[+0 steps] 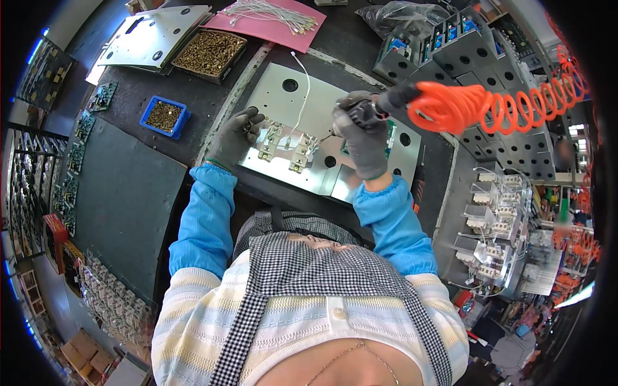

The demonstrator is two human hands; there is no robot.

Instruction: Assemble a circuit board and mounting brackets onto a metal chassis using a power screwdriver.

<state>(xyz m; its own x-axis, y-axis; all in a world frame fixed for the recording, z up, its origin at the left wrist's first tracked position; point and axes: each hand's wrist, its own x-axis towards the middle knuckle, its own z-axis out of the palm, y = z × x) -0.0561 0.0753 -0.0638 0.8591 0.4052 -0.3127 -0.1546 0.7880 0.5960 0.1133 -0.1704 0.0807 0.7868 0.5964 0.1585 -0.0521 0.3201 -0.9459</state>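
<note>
A flat silver metal plate with round holes lies on the dark bench in front of me. Two pale modules with metal terminals, a left one and a right one, sit side by side on it. A thin white cable runs up from between them. My right hand, gloved in grey, grips a dark air screwdriver, its tip pointing at the right module. Part of a green circuit board shows behind that hand. My left hand, also gloved, has curled fingers at the plate's left edge; what they hold is too small to tell.
An orange coiled air hose stretches right from the screwdriver. Left stand a blue bin and a larger tray of small brass-coloured parts. White cables lie on a pink sheet. Metal housings crowd the back right.
</note>
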